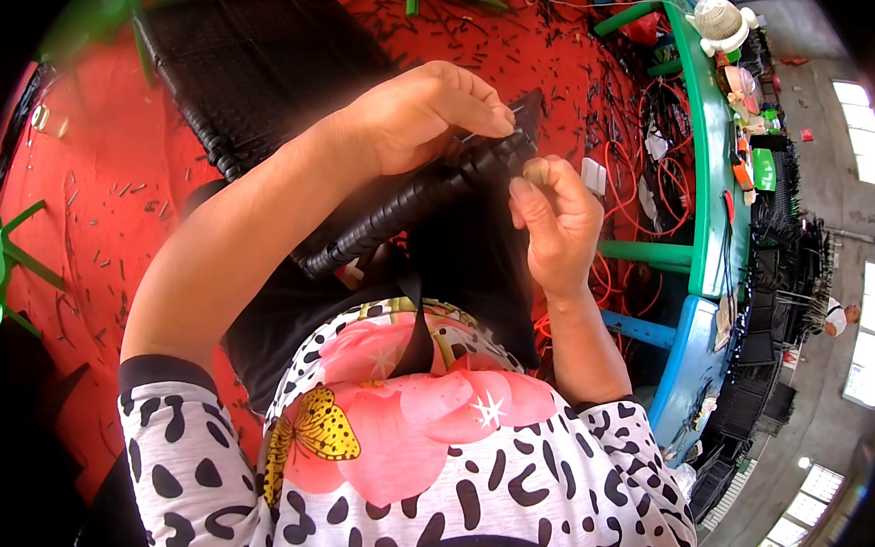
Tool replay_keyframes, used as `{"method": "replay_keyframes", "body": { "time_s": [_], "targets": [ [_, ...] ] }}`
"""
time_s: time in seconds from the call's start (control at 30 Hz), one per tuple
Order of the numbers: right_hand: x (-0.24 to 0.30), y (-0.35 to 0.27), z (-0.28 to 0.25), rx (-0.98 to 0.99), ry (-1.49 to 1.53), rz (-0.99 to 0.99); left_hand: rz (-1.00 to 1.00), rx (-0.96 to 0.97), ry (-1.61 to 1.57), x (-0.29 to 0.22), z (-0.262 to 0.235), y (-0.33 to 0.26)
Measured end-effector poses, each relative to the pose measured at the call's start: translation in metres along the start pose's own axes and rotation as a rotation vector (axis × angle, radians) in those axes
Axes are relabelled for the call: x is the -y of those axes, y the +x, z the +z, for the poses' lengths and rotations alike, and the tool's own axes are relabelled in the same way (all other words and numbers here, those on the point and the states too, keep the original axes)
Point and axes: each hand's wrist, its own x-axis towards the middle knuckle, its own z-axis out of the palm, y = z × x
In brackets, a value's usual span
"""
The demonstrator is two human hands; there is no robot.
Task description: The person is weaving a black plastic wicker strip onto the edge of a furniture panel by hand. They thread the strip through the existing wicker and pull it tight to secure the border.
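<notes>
Across my lap lies a black woven wicker piece (255,69) with a thick edge bar (394,221) wound in flat black strips. My left hand (438,113) reaches over it, its fingers closed in a pinch at the bar's far right end. A thin shiny line shows by those fingertips, too small to name. Just right of the same end is my right hand (557,216), thumb and forefinger pressed together and the other fingers curled. What it pinches, if anything, is hidden.
Red sheeting (104,234) strewn with black scraps covers the floor. Green legs (1,265) stand at the left. On the right, a green bench (703,157) bears a small fan (721,23) and clutter, with a blue bench (686,369) nearer. Red cords (623,197) tangle beneath. Another person (841,317) is far right.
</notes>
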Motion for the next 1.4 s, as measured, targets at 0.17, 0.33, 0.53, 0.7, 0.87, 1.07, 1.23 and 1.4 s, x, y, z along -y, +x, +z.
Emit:
{"method": "replay_keyframes", "body": {
  "time_s": [0.17,0.33,0.53,0.7,0.87,1.07,1.23,1.4],
  "targets": [
    [0.001,0.002,-0.008,0.017,-0.091,0.056,0.07,-0.13,0.328,-0.006,0.014,-0.003],
    [0.001,0.002,-0.008,0.051,0.055,0.093,0.016,-0.232,0.098,0.001,0.012,-0.012],
    [-0.003,-0.001,-0.007,0.04,0.177,0.048,0.04,-0.167,0.107,0.004,0.004,-0.016],
    [-0.004,-0.001,-0.005,0.047,0.171,0.026,0.05,-0.127,0.008,0.003,0.004,-0.015],
    [-0.005,-0.002,-0.005,0.056,0.149,0.022,0.088,-0.065,-0.06,0.005,0.011,-0.013],
    [-0.002,-0.003,-0.003,0.043,0.097,0.036,0.123,-0.167,0.119,0.006,0.016,-0.015],
    [0.0,0.0,-0.002,0.05,-0.313,-0.227,0.154,-0.263,0.43,0.003,0.024,-0.02],
    [-0.004,-0.004,-0.001,0.038,0.035,-0.007,0.099,-0.187,0.043,0.015,0.016,-0.018]
  ]
}}
